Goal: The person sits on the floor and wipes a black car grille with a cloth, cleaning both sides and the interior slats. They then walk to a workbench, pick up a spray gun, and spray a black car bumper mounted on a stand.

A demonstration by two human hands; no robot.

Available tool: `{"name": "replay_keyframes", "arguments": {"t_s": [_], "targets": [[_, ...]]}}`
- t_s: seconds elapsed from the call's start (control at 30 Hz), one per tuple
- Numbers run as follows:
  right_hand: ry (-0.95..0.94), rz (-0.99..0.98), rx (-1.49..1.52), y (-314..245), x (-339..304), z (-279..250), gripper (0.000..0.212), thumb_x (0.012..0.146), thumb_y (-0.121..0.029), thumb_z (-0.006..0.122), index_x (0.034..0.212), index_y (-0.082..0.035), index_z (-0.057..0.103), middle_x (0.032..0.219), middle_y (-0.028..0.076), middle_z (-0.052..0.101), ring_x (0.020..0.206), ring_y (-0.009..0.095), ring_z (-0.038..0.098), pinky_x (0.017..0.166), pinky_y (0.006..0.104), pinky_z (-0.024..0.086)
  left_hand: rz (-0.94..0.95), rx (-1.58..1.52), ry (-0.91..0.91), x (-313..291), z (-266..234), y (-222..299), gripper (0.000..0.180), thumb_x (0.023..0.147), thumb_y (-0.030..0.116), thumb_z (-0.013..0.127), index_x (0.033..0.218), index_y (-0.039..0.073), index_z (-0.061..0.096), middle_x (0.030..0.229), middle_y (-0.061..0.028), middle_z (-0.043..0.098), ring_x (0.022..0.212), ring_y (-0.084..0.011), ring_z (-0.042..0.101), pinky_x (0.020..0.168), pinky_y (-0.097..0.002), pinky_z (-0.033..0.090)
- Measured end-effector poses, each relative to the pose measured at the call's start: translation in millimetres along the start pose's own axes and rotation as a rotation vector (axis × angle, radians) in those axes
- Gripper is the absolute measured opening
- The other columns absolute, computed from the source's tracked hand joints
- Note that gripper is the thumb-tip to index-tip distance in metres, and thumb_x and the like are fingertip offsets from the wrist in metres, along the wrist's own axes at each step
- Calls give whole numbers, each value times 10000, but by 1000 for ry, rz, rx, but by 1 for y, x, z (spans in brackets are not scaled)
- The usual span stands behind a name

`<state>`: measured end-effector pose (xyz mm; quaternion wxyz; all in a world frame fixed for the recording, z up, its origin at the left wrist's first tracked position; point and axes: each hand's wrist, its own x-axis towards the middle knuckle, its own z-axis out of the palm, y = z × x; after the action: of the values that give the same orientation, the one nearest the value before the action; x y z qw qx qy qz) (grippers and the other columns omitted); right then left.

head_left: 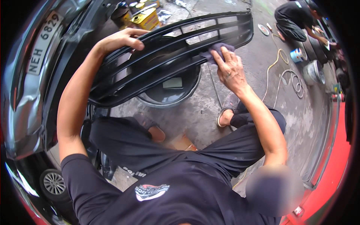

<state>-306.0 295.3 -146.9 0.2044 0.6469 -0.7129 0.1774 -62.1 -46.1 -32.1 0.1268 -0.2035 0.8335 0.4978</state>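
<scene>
The grille (165, 77) slants above the basin (195, 87), its left end near the car (28, 101), its right end over open floor (305, 116). The left arm bows outward, the left hand (122, 39) clamped over the grille's upper edge; the right arm reaches forward, the right hand's (231, 70) fingers bent over the cloth (210, 57), pressing it to the grille. Counted: one grille, one cloth, one basin, one crouching co-worker (294, 18) farther off.
</scene>
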Motion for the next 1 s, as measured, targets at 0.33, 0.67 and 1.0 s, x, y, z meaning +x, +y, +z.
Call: {"name": "replay_keyframes", "arguments": {"t_s": [0.33, 0.67, 1.0], "targets": [[-43, 21, -196, -2, 5, 30, 104, 846, -182, 696, 838, -87, 655, 921, 113, 583, 771, 255, 689, 603, 388, 593, 308, 499, 162, -13, 23, 37, 740, 748, 203, 685, 1459, 24, 587, 1406, -169, 622, 1294, -276, 594, 1156, -379, 422], [34, -62, -37, -26, 15, 10, 86, 837, -140, 677, 829, -55, 666, 883, 104, 599, 759, 247, 668, 633, 373, 574, 605, 1122, 520, -19, 158, 30, 786, 803, 329, 838, 1503, 153, 525, 1421, -152, 536, 1294, -336, 539, 1158, -507, 347], [-96, 7, 381, 57, 13, -39, 373, 769, -63, 781, 1133, -81, 702, 998, 110, 697, 930, 288, 717, 785, 379, 599, 487, 1186, 665, 3, 168, 4, 938, 712, 139, 817, 1575, 237, 462, 1229, -169, 626, 1131, -304, 632, 1251, -613, 232]]}}
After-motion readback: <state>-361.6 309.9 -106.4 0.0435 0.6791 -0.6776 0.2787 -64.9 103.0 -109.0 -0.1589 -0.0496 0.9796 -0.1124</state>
